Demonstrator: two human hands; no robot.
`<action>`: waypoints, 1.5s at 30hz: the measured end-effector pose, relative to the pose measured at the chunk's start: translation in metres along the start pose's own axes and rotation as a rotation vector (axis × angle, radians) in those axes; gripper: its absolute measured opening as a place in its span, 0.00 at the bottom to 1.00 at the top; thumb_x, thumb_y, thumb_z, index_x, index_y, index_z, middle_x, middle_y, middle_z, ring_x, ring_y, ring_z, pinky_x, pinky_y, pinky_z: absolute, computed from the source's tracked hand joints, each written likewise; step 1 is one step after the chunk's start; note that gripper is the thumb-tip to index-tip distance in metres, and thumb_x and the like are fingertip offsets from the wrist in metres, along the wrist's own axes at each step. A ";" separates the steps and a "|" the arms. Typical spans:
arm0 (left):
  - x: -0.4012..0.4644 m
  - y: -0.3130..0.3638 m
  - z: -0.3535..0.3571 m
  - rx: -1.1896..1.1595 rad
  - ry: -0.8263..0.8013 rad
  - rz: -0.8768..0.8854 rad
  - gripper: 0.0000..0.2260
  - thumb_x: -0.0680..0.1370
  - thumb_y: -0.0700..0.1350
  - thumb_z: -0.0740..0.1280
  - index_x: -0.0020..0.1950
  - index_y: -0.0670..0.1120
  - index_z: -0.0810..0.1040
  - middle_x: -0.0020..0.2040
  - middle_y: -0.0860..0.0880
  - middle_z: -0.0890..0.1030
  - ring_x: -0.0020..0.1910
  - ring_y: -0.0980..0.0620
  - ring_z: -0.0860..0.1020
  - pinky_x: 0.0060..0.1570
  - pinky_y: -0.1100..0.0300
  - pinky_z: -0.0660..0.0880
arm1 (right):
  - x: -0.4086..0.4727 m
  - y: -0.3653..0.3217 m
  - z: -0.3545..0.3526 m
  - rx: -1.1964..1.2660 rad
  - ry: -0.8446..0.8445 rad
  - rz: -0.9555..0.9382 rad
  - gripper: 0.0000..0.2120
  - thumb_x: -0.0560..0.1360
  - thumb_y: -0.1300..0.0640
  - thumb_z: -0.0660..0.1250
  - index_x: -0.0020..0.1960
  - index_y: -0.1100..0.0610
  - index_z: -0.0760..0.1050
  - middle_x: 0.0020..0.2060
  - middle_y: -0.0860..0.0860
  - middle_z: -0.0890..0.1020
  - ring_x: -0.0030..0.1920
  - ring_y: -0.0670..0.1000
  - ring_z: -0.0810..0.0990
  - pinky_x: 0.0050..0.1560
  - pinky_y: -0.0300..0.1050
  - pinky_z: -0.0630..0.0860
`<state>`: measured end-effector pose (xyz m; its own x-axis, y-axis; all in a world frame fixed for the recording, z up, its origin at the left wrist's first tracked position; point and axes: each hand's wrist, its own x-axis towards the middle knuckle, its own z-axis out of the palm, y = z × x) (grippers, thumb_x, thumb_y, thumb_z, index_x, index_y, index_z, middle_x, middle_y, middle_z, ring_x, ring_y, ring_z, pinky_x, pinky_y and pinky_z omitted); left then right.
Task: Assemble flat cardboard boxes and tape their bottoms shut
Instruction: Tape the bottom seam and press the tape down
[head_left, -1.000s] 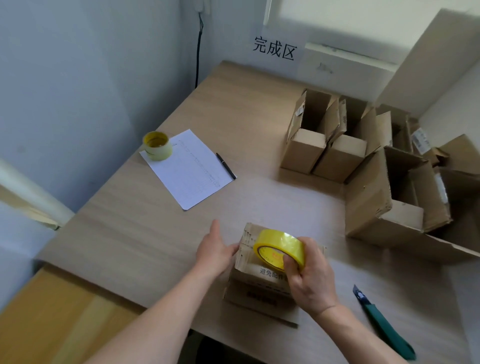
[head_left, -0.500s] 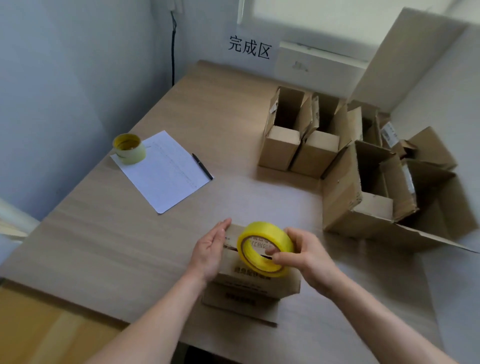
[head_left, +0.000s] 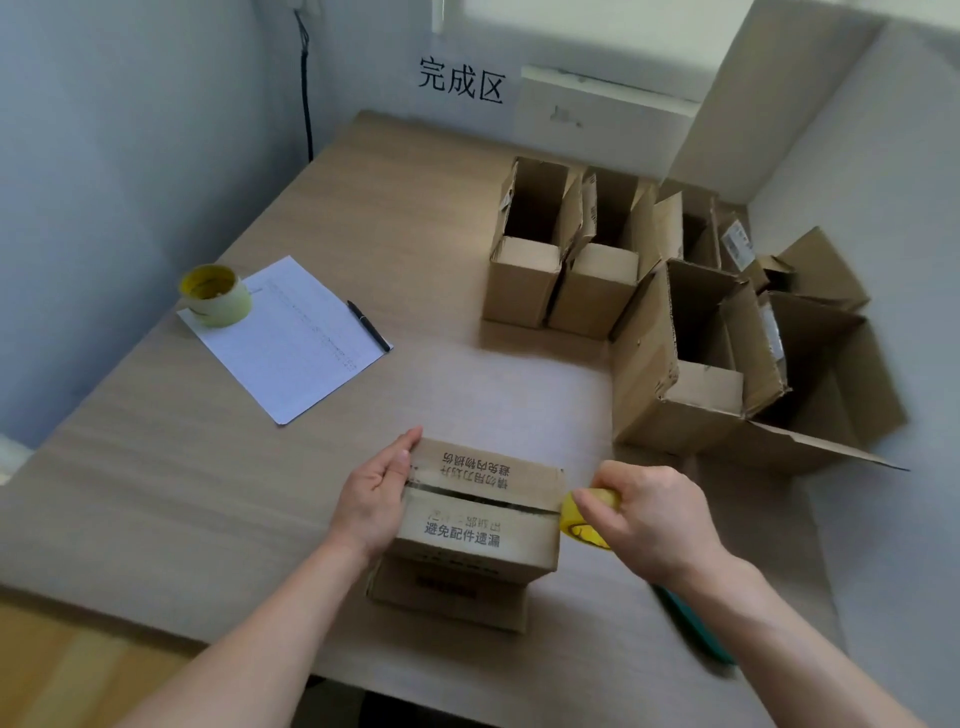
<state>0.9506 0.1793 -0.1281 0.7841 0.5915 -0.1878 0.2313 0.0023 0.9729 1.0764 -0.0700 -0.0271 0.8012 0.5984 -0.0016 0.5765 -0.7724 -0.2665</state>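
The box (head_left: 475, 512) sits at the near edge of the table (head_left: 415, 218), the left hand (head_left: 375, 496) rests flat with straight fingers on its left side, and the right hand (head_left: 644, 514) grips the yellow tape roll (head_left: 582, 525) at its right edge.

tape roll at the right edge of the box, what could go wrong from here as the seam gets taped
1. The right hand grips the yellow tape roll past the right edge of the box; pulled at an angle, the strip may drift off the centre seam.
2. Only the left hand steadies the box, so a hard pull might slide it.
3. The green utility knife lies under the right forearm and could get knocked.
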 end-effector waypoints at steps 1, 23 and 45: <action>0.000 -0.001 0.000 0.006 0.003 0.004 0.14 0.83 0.45 0.59 0.67 0.51 0.76 0.65 0.56 0.77 0.60 0.71 0.73 0.59 0.78 0.65 | 0.000 0.001 0.002 -0.015 0.008 -0.006 0.15 0.74 0.40 0.66 0.39 0.51 0.78 0.33 0.50 0.81 0.38 0.56 0.78 0.35 0.46 0.70; 0.004 -0.002 0.000 0.145 0.096 0.087 0.12 0.82 0.48 0.59 0.58 0.50 0.81 0.56 0.53 0.83 0.58 0.55 0.79 0.61 0.58 0.74 | -0.005 0.011 0.032 -0.088 -0.071 0.161 0.16 0.74 0.36 0.62 0.42 0.48 0.78 0.37 0.48 0.81 0.41 0.54 0.78 0.35 0.44 0.68; -0.010 0.030 0.052 1.326 -0.085 0.156 0.33 0.75 0.70 0.44 0.75 0.53 0.54 0.80 0.46 0.44 0.77 0.36 0.40 0.65 0.34 0.50 | -0.022 -0.034 0.064 -0.114 -0.192 -0.050 0.27 0.83 0.41 0.46 0.80 0.44 0.50 0.80 0.49 0.47 0.80 0.53 0.47 0.76 0.52 0.54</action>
<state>0.9794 0.1319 -0.1039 0.8754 0.4620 -0.1425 0.4791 -0.8683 0.1283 1.0289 -0.0432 -0.0801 0.7321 0.6576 -0.1779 0.6378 -0.7534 -0.1603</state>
